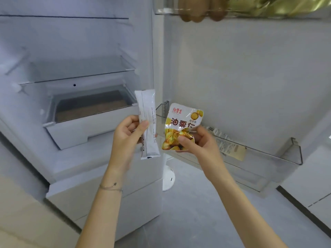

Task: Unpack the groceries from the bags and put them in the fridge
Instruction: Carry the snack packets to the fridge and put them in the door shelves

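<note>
Packets filled both hands as the person stood before the open fridge (71,38). The left hand (128,136) held a long white sachet (149,126) upright, thumb across its front and fingers curled behind its middle. The right hand (198,143) pinched a yellow chestnut pouch (180,128) by its lower corner, thumb on the printed face and fingers folded underneath. Both packets hung in the air between the fridge body and its door (250,77), near the left end of the clear door bin (279,156), and neither was put away yet.

To my eye the pouch was the one nearest the bin, where a labelled packet (230,146) lay along the back wall. Placing it well would mean lowering it over the front rim into the bin's left end and leaning it against the door, not on the other packet. The sachet looked thin and floppy. It would sit better flat on the glass shelf (80,76) or in the pulled-out drawer (86,127) than on end. Eggs (195,9) and a gold bag (286,5) occupied the door shelf above.
</note>
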The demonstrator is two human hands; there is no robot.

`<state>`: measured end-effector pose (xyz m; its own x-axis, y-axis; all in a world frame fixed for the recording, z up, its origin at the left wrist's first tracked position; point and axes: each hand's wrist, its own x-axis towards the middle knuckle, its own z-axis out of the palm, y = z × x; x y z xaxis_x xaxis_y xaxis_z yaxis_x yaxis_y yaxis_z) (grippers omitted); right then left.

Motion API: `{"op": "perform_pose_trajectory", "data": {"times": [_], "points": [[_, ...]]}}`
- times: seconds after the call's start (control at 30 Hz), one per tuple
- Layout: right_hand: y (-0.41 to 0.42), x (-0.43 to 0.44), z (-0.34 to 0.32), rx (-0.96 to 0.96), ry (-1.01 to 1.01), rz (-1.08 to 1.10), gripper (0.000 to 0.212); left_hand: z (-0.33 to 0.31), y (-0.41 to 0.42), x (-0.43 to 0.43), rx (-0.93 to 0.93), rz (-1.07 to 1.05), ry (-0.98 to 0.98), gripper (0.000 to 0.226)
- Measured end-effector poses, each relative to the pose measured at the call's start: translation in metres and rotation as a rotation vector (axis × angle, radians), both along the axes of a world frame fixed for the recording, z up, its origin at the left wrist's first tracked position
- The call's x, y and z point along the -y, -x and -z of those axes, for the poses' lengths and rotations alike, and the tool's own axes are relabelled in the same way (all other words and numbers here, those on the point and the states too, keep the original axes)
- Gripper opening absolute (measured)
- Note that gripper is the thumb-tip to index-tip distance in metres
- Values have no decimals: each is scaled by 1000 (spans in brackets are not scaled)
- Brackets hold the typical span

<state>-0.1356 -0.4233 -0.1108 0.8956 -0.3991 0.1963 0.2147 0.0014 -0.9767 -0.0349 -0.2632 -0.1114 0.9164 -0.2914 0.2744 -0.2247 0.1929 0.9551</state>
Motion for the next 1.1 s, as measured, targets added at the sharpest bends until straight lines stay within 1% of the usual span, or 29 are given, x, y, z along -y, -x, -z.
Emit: {"op": "perform_pose_trajectory", "data": {"times": [0.13, 0.27, 0.33, 0.4, 0.47, 0.53, 0.6, 0.67, 0.73, 0.8, 0.93, 1.03, 1.1], "points": [[-15, -2, -26, 66, 62, 133, 28, -24, -37, 10, 59, 131, 76, 25], [-23, 4, -47, 90, 106, 228, 27, -43, -57, 32, 115, 241, 97, 8], [-26, 12, -53, 62, 154, 287, 27, -55, -65, 44, 154, 311, 101, 9], [-28, 23, -53, 11, 227, 377, 23, -66, -73, 56, 220, 393, 70, 12], [-27, 33, -49, -75, 277, 457, 17, -73, -81, 69, 296, 448, -2, 12], [-25, 43, -45, -186, 388, 519, 16, -74, -89, 83, 367, 476, -102, 11], [-19, 50, -41, -267, 483, 562, 23, -70, -97, 96, 412, 485, -205, 10], [-12, 55, -38, -289, 498, 588, 37, -64, -102, 106, 453, 497, -334, 6], [-6, 57, -34, -318, 519, 623, 42, -56, -106, 111, 536, 537, -493, 5], [-2, 57, -32, -384, 574, 624, 37, -49, -109, 114, 597, 589, -605, 6], [1, 54, -27, -515, 669, 516, 8, -34, -113, 113, 563, 602, -670, 13], [1, 53, -26, -543, 668, 525, 9, -27, -113, 113, 571, 592, -703, 11], [0, 52, -26, -599, 698, 540, 11, -27, -113, 113, 570, 593, -717, 7]]}}
